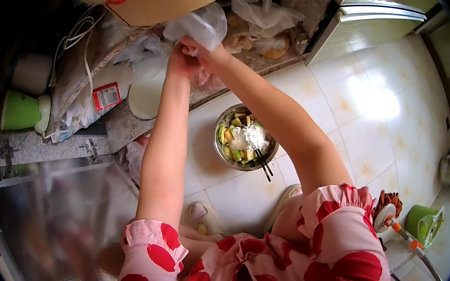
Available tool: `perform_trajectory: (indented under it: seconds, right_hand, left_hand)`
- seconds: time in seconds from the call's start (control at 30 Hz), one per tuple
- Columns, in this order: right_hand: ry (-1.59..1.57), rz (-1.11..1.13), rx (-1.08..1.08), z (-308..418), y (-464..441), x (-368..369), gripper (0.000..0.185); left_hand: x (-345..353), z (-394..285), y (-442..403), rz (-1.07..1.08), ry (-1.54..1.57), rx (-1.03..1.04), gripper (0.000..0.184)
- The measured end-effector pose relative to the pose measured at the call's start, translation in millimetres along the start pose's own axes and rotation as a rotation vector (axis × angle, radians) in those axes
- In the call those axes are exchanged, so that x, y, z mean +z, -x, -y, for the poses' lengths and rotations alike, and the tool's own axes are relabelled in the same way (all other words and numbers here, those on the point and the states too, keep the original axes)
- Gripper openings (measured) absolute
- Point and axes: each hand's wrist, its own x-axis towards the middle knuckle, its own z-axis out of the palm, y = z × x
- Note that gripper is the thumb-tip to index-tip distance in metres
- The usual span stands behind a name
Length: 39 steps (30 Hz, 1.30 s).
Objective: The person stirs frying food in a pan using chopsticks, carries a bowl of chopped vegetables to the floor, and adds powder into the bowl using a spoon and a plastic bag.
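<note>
Both my arms reach forward to a low cluttered shelf. My left hand and my right hand meet there, fingers closed together at the lower end of a translucent plastic bag. The bag bulges above my hands; what it contains I cannot make out. Part of my left hand's fingers is hidden behind my right. On the floor below stands a metal bowl with chopped green and yellowish vegetable pieces and a heap of white powder. Dark chopsticks lean out over its rim.
A cardboard box overhangs the shelf, beside more plastic bags. A white round lid, a red-labelled packet, white cables and a green cup are at left. A light-green cabinet stands at upper right.
</note>
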Motion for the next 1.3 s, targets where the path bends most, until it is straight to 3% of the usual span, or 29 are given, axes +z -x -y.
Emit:
perform_trajectory:
  seconds: [0.03,0.07,0.13,0.2,0.23,0.27,0.33,0.37,0.43,0.5,0.53,0.6,0.63,0.7,0.73,0.8,0.83,0.9,0.93,1.0,1.03,1.07,1.13,1.2,1.23,1.3]
  right_hand:
    - [0.000,-0.003,0.000,-1,2,-6,0.010]
    - [-0.155,-0.051,0.005,-5,6,-14,0.014]
    - [-0.309,-0.099,0.018,-6,11,-36,0.018]
    - [-0.152,-0.259,0.124,4,11,-63,0.022]
    - [-0.153,-0.261,0.126,5,14,-69,0.022]
    - [-0.007,-0.276,0.074,7,17,-71,0.022]
    - [0.135,-0.290,0.028,0,17,-86,0.021]
    - [0.426,-0.166,-0.142,-14,10,-106,0.019]
    - [0.708,-0.036,-0.313,-16,9,-111,0.018]
    - [0.180,-0.350,0.371,2,17,-94,0.026]
    - [0.177,-0.346,0.375,-8,13,-103,0.026]
    - [0.454,-0.208,0.139,-34,3,-126,0.031]
    - [0.543,-0.166,0.058,-37,2,-126,0.033]
    - [0.485,-0.430,0.145,-13,8,-91,0.032]
    - [0.482,-0.430,0.146,-11,11,-87,0.032]
    - [0.873,-0.378,-0.120,-9,15,-84,0.028]
    - [0.873,-0.379,-0.118,-4,11,-84,0.028]
    - [0.244,-0.445,0.425,8,1,-87,0.029]
    - [0.245,-0.445,0.428,11,-1,-86,0.029]
    - [-0.017,-0.301,0.243,7,-7,-83,0.028]
    - [0.141,-0.254,0.098,3,-10,-79,0.031]
    - [0.139,-0.248,0.099,1,-13,-76,0.031]
    - [0.503,-0.140,-0.002,-1,-14,-69,0.035]
    - [0.677,-0.082,-0.050,-7,-16,-64,0.037]
    - [0.751,-0.069,-0.138,-11,-18,-62,0.034]
    - [0.820,-0.052,-0.223,-20,-21,-59,0.031]
  left_hand:
    - [12,4,-3,-0.001,0.001,-0.002,0.050]
    - [36,13,-7,-0.373,-0.197,0.100,0.041]
    - [41,14,-5,-0.749,-0.389,0.206,0.038]
    - [25,3,4,-0.231,-0.168,0.077,0.032]
    - [22,-6,1,-0.394,-0.267,0.053,0.031]
    - [24,-5,1,-0.397,-0.266,0.052,0.031]
    - [39,0,3,-0.652,-0.809,-0.012,0.029]
    - [47,3,5,-0.658,-0.808,-0.011,0.029]
    - [59,10,7,-0.832,-1.408,-0.237,0.024]
    - [59,-4,5,-0.744,-1.530,-0.305,0.023]
    - [59,-10,3,-0.648,-1.647,-0.374,0.024]
    - [59,-15,-2,-0.676,-1.604,-0.285,0.021]
    - [58,-17,-6,-0.675,-1.334,-0.248,0.019]
    - [72,-4,-8,-0.698,-0.876,-0.076,0.011]
    - [73,-4,-8,-0.701,-0.877,-0.076,0.011]
    - [71,-4,-7,-0.640,-0.924,-0.051,0.017]
    - [70,-4,-8,-0.642,-0.923,-0.052,0.017]
    - [64,-7,-7,-0.705,-1.844,-0.160,0.032]
    - [60,-7,-8,-0.706,-1.841,-0.161,0.032]
    - [55,-8,-8,-0.453,-2.795,0.026,0.038]
    - [53,-9,-7,-0.460,-2.795,0.027,0.038]
    - [63,-1,-6,-0.492,-2.870,-0.008,0.034]
    - [74,8,-9,-0.527,-2.945,-0.052,0.031]
    - [77,11,-10,-0.677,-3.090,-0.233,0.026]
    - [79,11,-7,-0.685,-3.089,-0.241,0.026]
    - [79,9,0,-0.625,-3.093,-0.065,0.025]
